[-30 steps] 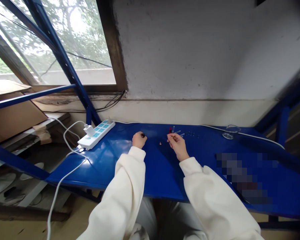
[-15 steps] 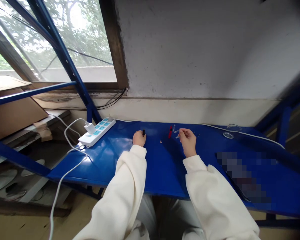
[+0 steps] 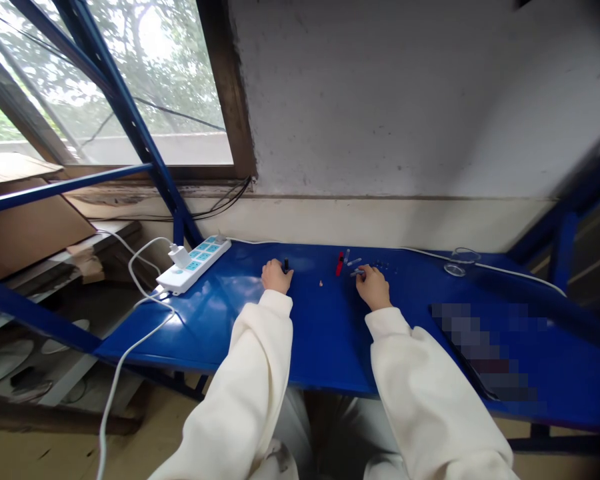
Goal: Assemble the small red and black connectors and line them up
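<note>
One black cylinder (image 3: 286,264): grasped by fingers, my left hand (image 3: 276,276) | My right hand (image 3: 374,289): fingers at clear tube (image 3: 355,273), grip I cannot tell | Red item (image 3: 339,265): on bench (image 3: 325,340)

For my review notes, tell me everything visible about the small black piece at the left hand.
The black piece is short, narrow and dark, roughly cylindrical, and looks like plastic, though that is uncertain. No markings can be made out. It stands about upright over the blue table, gripped by the left hand between thumb and fingers. Its upper end shows; the lower end is hidden, so whether it touches the table cannot be told.
</note>
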A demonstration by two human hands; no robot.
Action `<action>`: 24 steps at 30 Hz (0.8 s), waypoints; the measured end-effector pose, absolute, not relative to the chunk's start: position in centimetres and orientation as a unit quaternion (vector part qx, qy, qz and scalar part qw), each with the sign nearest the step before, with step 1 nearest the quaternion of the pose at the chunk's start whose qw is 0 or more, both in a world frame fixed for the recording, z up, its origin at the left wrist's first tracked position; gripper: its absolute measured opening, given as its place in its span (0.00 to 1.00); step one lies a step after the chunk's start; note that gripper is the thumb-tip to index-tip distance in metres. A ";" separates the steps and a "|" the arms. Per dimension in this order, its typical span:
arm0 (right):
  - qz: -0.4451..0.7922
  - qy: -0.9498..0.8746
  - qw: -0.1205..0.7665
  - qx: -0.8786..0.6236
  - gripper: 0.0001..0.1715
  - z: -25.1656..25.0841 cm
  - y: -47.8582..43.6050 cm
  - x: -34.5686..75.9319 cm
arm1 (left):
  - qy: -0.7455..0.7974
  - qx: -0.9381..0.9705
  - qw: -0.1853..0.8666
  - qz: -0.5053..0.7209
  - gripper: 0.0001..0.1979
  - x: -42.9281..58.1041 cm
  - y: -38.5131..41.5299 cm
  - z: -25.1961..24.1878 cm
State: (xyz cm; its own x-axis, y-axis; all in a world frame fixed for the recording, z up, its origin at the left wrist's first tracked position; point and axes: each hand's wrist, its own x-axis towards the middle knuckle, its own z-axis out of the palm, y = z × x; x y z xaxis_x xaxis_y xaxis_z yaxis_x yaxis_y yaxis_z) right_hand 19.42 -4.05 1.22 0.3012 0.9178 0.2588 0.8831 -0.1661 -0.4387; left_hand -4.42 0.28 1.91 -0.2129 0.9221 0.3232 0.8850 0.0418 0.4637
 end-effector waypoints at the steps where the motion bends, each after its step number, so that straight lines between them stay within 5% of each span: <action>1: 0.030 -0.595 0.254 -0.762 0.18 1.2 -4.1 19.3 | 0.719 0.618 0.022 0.318 0.16 -4.3 -0.1 2.2; 6: 0.032 -0.618 0.215 -0.755 0.19 1.1 -4.0 19.0 | 0.618 0.675 -0.004 0.402 0.11 -1.8 -2.5 4.2; 15: 0.030 -0.638 0.172 -0.750 0.14 1.6 -4.4 18.4 | 0.470 0.853 0.018 0.225 0.26 4.9 -4.1 3.5; 24: 0.048 -0.646 0.143 -0.748 0.12 1.9 -4.6 17.9 | 0.499 0.833 0.013 0.238 0.11 4.8 -2.2 2.9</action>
State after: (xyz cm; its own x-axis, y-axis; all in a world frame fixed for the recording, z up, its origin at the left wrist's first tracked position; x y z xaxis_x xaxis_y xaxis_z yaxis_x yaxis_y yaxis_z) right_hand 17.87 -4.58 1.89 0.1597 0.9807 0.1129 0.9531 -0.1233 -0.2764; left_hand 4.81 -2.20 2.92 0.3891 0.8379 0.3828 0.8250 -0.5018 0.2598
